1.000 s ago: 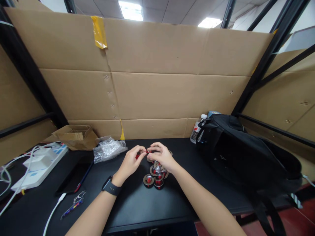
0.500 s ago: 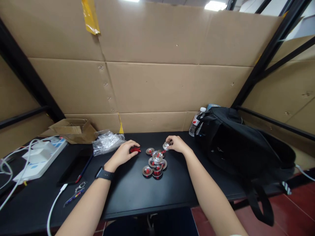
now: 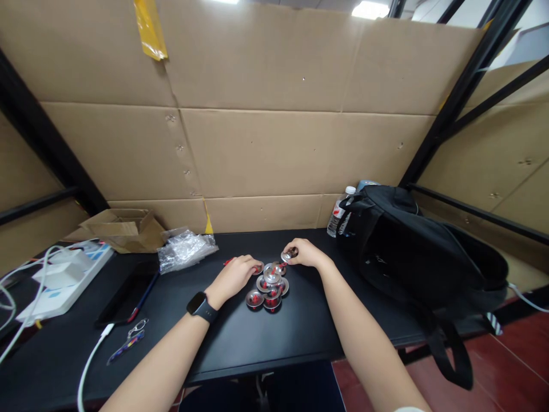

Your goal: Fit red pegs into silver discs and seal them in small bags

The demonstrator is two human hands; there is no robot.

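Several small silver finger cymbals with red centres are heaped on the black table, with a clear-looking domed one (image 3: 272, 274) on top and another (image 3: 254, 299) at the front left. My right hand (image 3: 303, 253) pinches a finger cymbal (image 3: 288, 256) just behind the heap. Bent over the rear-left finger cymbal (image 3: 258, 267), the fingers of my left hand (image 3: 235, 277) close on its edge and partly cover it. Behind that hand, a bit of the red strands (image 3: 227, 261) shows; the rest is hidden.
A crumpled plastic bag (image 3: 186, 250), an open cardboard box (image 3: 124, 229), a phone (image 3: 126, 294), a keyring (image 3: 128, 342) and a power strip (image 3: 64, 280) occupy the left. Right of the hands are a water bottle (image 3: 338, 214) and a black backpack (image 3: 412, 252). A cardboard wall (image 3: 261, 154) closes the back.
My left hand has moved right, from the red strands to the rear-left cymbal. My right hand still holds its cymbal, turned slightly. The view has shifted a little.
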